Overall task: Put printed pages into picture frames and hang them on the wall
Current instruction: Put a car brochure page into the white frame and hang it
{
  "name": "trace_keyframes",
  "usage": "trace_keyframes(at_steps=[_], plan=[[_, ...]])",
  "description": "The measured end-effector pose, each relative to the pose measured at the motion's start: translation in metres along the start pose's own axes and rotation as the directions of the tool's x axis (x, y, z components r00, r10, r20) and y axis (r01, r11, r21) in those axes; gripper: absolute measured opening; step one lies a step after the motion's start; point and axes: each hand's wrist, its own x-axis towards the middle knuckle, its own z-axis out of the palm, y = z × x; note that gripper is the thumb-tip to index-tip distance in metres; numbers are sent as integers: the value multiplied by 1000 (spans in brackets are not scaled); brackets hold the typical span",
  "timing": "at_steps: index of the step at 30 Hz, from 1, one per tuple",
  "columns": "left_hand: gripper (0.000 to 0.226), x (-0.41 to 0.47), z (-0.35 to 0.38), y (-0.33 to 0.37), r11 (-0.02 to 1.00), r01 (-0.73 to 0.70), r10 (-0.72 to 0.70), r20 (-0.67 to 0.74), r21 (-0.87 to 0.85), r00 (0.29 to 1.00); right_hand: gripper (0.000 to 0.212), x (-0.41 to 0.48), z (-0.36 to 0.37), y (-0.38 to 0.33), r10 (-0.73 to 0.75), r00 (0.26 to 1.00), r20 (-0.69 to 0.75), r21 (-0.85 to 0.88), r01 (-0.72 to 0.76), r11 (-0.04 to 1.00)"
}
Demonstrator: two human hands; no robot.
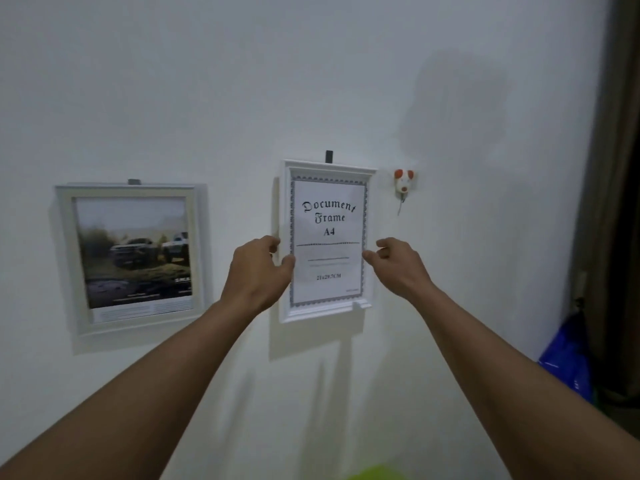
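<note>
Two hands were held at the document frame (327, 237), set against the wall (311, 81) below its hook (329, 156). It was pinched at the left edge by the left hand (258, 268); whether it was gripped by the right hand (398, 268) could not be told. Levelling, then release, was judged to be called for next.

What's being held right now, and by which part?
The document frame, at mid-height: left hand grips its left edge, right hand pinches its right edge.
</note>
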Motion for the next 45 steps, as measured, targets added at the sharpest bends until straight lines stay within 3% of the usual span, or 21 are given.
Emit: trace_keyframes(at_steps=[6,10,16,20,24,27,38,45], plan=[[46,16,49,9,971,185,-194,-50,-153,980,56,51,11,40,10,999,53,128,-17,992],[38,23,67,4,949,215,-248,-123,-230,961,38,71,30,57,-22,999,43,245,11,969],[29,30,70,-5,914,230,-265,-63,-335,962,27,78,30,73,-36,999,40,453,15,891],[41,27,63,-2,893,213,-243,-26,-398,970,37,74,18,80,-87,994,60,560,39,828],[65,20,47,12,893,149,-170,-12,-425,985,69,61,3,75,-172,983,57,542,114,833],[69,12,29,21,891,111,-132,-19,-439,991,79,47,-12,64,-213,975,68,547,142,825],[70,-104,-84,-3,835,170,-178,35,-524,983,85,-100,-14,-13,-238,953,186,550,100,829],[37,-234,-155,-76,754,397,-421,79,-524,904,84,-245,59,-40,-137,930,342,555,-82,828]])
